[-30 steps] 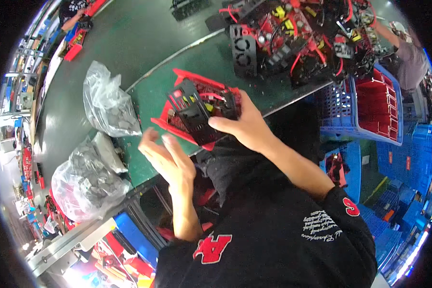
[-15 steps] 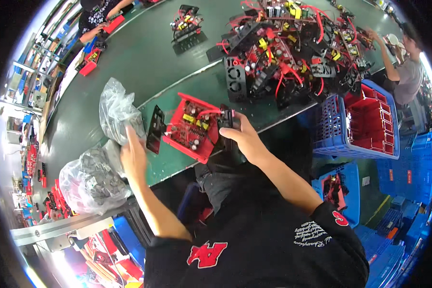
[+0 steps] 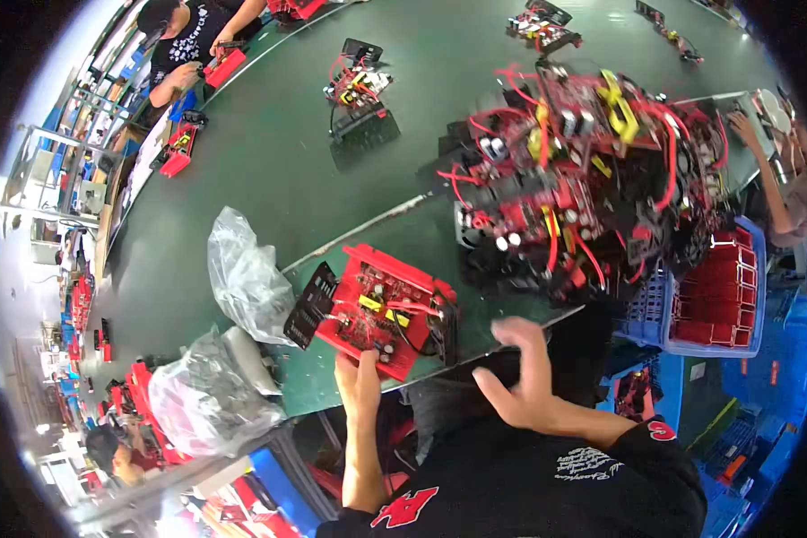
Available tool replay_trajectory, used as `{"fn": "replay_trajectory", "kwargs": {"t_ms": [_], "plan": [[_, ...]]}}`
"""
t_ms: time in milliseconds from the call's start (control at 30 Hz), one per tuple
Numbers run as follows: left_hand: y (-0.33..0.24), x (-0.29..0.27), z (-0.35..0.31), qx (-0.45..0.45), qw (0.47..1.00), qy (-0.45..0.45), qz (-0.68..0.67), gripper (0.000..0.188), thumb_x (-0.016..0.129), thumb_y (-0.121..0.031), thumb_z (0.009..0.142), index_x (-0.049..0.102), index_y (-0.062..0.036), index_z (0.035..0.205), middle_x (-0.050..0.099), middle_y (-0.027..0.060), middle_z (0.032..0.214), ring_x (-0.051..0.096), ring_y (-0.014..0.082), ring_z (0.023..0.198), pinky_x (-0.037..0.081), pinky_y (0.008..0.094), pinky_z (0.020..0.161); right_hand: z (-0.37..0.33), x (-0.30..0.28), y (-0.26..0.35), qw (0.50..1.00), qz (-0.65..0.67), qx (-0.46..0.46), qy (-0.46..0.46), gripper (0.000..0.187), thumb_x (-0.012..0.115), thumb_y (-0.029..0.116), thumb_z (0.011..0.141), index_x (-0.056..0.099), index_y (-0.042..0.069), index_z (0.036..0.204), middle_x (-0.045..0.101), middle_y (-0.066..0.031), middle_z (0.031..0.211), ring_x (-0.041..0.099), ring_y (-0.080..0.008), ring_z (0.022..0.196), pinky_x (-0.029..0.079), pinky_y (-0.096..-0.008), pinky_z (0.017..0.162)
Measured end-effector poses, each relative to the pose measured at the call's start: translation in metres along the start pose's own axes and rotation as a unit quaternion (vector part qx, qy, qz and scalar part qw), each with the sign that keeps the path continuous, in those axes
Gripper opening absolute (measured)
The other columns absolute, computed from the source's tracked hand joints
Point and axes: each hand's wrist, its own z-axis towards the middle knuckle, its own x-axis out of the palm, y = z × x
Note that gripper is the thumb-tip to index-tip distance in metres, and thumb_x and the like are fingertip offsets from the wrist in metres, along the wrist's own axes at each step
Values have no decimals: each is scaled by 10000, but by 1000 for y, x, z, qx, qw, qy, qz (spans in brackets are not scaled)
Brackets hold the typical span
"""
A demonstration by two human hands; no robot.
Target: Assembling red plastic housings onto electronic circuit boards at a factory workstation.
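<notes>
A red open chassis [image 3: 381,305] with a circuit board, red wires and a black vented end plate lies flat on the green table [image 3: 269,161] in front of me. My left hand [image 3: 360,381] touches its near edge, fingers resting on the red rim. My right hand [image 3: 520,372] hovers to the right of the chassis, blurred, fingers spread and holding nothing.
A tall pile of red wired assemblies [image 3: 583,188] stands at the right. Two clear plastic bags [image 3: 247,278] [image 3: 211,394] lie at the left. A blue crate with red parts [image 3: 717,296] sits at the far right. Other people work at the far left [image 3: 184,45] and far right [image 3: 785,170].
My right hand has let go of the chassis and pulled away to the right. My left hand moved from the plastic bag to the chassis's near edge. The view tilted up.
</notes>
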Motion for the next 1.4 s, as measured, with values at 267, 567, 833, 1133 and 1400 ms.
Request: {"fn": "replay_trajectory", "kwargs": {"t_ms": [267,567,833,1133,1400], "plan": [[-97,-46,50,-40,996,-24,-75,321,534,-115,800,570,42,1078,636,88,877,632,150,706,566,289,534,183,56,75,937,301,171,-50,259,676,103,824,547,-14,1017,594,-108,1004,561,-172,953,462,-324,825],[-176,-63,211,-60,997,-7,-52,239,550,-193,854,604,31,919,639,93,831,642,179,659,558,310,550,397,228,-123,692,273,660,-107,574,760,361,791,539,39,1212,558,-119,1230,585,-225,999,512,-397,804],[-249,9,404,-24,991,44,-127,297,550,-256,884,602,30,945,644,112,848,657,220,704,596,376,633,361,186,-112,841,93,492,-206,324,706,294,757,657,-26,751,575,-33,627,513,-117,628,427,-321,603],[-269,173,601,-29,997,-2,-69,488,621,-248,833,576,196,1032,621,213,1057,688,303,818,635,394,582,267,76,60,888,-16,448,-100,221,636,189,830,672,-28,848,543,56,656,457,-36,641,400,-257,561],[-253,188,618,70,949,243,-187,522,507,-350,976,464,49,1310,573,210,1275,519,303,1239,476,438,969,235,56,79,755,313,570,-82,406,601,74,774,624,17,1175,672,-46,989,618,-133,967,471,-283,874]]}}
